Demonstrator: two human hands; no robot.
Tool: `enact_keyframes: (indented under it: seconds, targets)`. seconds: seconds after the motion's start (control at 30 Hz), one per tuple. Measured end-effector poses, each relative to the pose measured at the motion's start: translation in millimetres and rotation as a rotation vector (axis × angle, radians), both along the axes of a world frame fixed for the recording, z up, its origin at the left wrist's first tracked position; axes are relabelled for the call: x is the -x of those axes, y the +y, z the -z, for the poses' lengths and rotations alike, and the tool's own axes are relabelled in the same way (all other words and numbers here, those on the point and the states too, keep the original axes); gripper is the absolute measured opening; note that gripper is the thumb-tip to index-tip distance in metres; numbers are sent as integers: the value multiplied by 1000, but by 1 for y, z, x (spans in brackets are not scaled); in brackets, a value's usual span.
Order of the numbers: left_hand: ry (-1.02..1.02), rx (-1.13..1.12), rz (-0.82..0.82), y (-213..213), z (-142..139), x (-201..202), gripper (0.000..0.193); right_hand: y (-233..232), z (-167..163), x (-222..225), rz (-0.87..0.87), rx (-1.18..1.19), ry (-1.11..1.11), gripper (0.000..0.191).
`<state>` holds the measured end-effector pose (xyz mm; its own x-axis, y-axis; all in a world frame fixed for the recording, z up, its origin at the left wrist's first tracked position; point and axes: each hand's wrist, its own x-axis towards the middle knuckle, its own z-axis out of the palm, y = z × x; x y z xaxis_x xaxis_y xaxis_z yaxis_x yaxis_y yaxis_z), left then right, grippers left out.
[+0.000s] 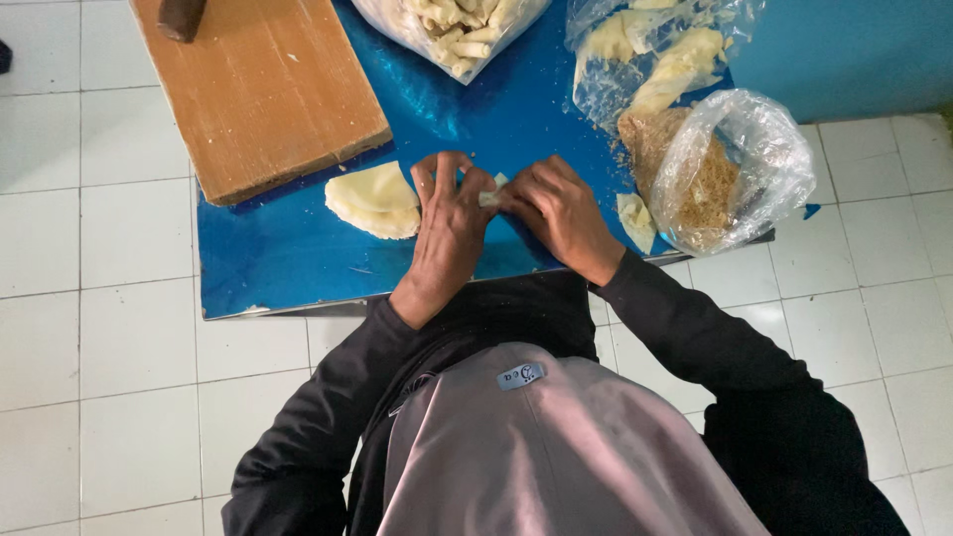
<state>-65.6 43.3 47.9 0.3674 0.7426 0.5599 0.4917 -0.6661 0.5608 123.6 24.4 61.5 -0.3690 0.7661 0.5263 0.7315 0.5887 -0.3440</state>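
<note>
My left hand (449,223) and my right hand (561,210) meet over a blue tray (278,260) on the floor. Together their fingertips pinch a small pale piece of dough wrapper (490,193), mostly hidden between them. A stack of thin pale round wrappers (374,201) lies on the tray just left of my left hand. My black sleeves and grey garment fill the lower part of the view.
A wooden board (263,84) lies at the tray's upper left. A clear bag of rolled pale sticks (457,30) sits at the top, a bag of pale pieces (655,55) beside it, and a bag of brown crumbs (710,179) at right. White floor tiles (94,298) surround the tray.
</note>
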Motion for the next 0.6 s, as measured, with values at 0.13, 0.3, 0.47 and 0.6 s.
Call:
enact_keyframes:
  seconds: [0.13, 0.3, 0.47, 0.6]
  targets:
    - [5, -21, 6, -2, -5, -1, 29, 6, -1, -2, 3, 28, 39, 8]
    - [44, -16, -6, 4, -6, -3, 28, 0, -2, -1, 24, 8, 59, 18]
    - [47, -39, -35, 4, -5, -4, 28, -1, -4, -1, 36, -32, -29, 10]
    - [54, -45, -28, 3, -6, -6, 31, 0, -5, 0, 77, -60, -81, 7]
